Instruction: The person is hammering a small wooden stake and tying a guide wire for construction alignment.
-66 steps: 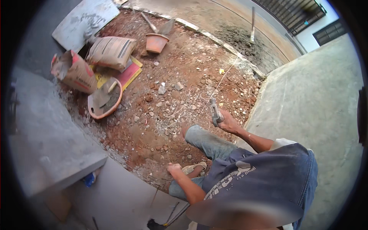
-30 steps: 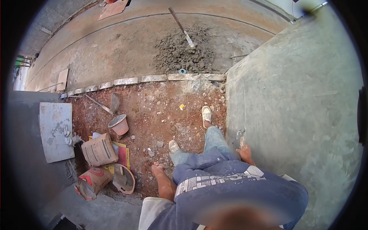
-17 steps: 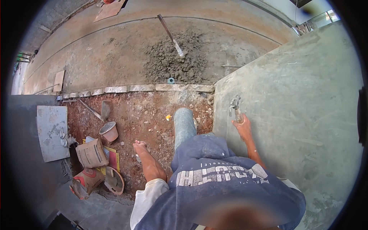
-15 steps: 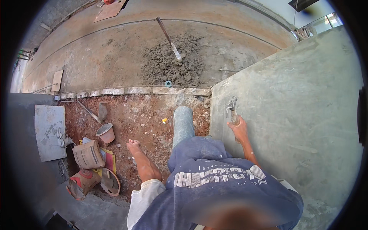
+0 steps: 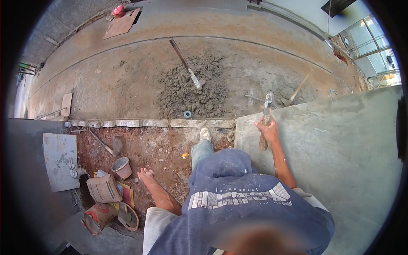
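My right hand (image 5: 271,131) grips what looks like a hammer (image 5: 267,106), with a pale metal head and a wooden handle. I hold it above the grey plastered wall's top edge on my right, metal end pointing away from me. My left hand (image 5: 147,175) hangs low over the reddish soil, its fingers loosely apart and nothing in them. Nearest to it stands a bucket (image 5: 123,170) with grey residue inside. My shoe (image 5: 205,134) points toward a row of pale bricks (image 5: 155,123).
Beyond the bricks, a hoe (image 5: 187,68) rests in a heap of wet mortar (image 5: 170,95), near a small blue-grey ring (image 5: 187,114). A second hoe (image 5: 117,145), a paper sack (image 5: 104,189) and a stained white board (image 5: 60,163) are on the left. The plastered wall (image 5: 340,140) flanks me.
My right hand has raised the hammer and carried it forward, away from me. My left hand's fingers have spread slightly. My view has tilted up, and a shoe now shows ahead.
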{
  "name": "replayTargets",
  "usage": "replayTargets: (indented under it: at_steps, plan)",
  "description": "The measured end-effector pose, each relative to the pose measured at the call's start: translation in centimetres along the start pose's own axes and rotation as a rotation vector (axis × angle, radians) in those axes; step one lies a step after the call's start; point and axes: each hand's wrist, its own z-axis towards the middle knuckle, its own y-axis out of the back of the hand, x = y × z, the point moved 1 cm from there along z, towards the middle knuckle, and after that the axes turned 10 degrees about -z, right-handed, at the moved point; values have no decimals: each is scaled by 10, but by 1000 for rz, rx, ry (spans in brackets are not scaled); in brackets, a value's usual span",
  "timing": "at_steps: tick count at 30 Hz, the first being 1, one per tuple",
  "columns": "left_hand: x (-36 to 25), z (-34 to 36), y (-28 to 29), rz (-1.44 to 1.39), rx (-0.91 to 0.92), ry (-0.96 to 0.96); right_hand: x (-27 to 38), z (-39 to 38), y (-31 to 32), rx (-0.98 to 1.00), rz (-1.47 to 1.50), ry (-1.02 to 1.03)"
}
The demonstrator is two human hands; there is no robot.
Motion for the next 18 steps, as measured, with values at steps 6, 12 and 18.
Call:
replayTargets:
  at_steps: [6, 12, 18]
  plan:
    - [62, -48, -72, 4, 182, 42, -3, 40, 16, -4, 212, -61]
    - [119, -59, -105, 134, 141, 88, -15, 38, 8, 131, 127, -203]
    - [168, -84, -133, 316, 181, 58, -15, 75, 0, 50, 131, -244]
